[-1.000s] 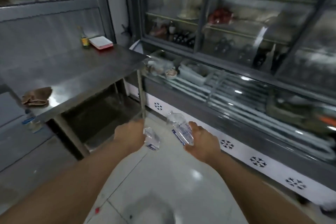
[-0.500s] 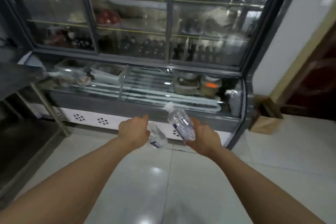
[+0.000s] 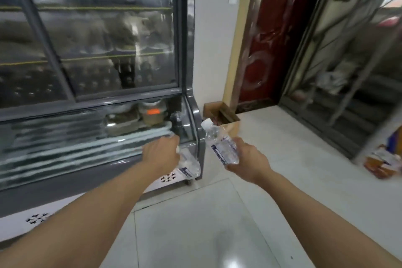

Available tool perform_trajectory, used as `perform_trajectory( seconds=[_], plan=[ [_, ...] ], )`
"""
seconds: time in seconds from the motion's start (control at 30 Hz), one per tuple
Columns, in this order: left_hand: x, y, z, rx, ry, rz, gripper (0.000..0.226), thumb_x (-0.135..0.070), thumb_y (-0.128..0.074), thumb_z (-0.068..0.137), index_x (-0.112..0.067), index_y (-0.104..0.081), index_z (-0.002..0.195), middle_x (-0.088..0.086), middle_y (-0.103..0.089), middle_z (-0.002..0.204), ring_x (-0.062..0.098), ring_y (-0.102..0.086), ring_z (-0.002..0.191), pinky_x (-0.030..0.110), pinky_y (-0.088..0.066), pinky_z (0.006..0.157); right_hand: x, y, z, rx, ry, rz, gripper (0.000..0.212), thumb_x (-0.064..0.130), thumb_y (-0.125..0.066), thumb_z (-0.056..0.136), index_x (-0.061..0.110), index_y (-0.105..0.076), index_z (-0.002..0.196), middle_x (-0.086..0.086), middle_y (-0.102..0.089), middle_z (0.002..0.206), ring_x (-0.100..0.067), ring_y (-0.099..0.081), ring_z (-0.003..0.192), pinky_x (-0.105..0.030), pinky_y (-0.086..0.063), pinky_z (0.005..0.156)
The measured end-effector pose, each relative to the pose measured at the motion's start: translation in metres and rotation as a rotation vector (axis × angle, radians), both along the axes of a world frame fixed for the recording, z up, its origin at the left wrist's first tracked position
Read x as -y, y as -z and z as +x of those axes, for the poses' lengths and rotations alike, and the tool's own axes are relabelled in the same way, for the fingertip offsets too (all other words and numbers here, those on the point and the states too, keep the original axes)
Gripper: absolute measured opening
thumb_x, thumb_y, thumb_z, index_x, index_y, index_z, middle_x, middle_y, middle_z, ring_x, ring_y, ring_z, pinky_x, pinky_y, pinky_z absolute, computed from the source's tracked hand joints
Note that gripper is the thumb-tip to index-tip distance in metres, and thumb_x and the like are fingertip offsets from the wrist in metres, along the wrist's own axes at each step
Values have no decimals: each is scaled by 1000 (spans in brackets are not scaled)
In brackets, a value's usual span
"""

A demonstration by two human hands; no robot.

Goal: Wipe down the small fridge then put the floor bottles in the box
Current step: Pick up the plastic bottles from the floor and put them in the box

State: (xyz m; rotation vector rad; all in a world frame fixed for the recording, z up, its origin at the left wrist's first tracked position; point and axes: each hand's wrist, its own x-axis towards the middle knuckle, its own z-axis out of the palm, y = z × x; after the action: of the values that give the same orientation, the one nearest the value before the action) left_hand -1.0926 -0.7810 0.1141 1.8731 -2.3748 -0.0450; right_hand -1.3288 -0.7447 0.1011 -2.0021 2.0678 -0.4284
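item: two small clear bottles, likely light, thin-walled, slick. left hand (image 3: 162,154) grip wraps one bottle (image 3: 188,166); right hand (image 3: 248,160) grip wraps second bottle (image 3: 221,144) mid-body. box (image 3: 226,121) on floor just beyond, beside fridge (image 3: 87,93).

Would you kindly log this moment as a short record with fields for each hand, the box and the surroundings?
left hand: left hand grips a clear bottle, neck hidden in the grip
right hand: right hand grips a second bottle, white cap up
box: open cardboard box on the floor beside the display fridge
task stage: both bottles not yet in the box
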Motion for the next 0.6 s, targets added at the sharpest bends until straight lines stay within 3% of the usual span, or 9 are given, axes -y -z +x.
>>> perform_trajectory(
  seconds=[0.37,0.6],
  plan=[
    [137,-4,-191,63,320,-82,16,-32,-52,87,-24,-49,100,4,-66,101,27,-64,91,34,-36,65,65,3,-184,-36,269,5,71,42,-69,75,26,-31,133,-3,-58,118,-27,-57,101,-29,-40,70],
    [209,16,-340,48,301,-72,16,-32,-50,89,-22,-48,101,5,-66,100,29,-63,90,33,-41,65,134,17,-334,-86,243,0,75,45,-70,75,27,-28,134,-3,-58,117,-27,-58,98,-30,-41,67]
  ],
)
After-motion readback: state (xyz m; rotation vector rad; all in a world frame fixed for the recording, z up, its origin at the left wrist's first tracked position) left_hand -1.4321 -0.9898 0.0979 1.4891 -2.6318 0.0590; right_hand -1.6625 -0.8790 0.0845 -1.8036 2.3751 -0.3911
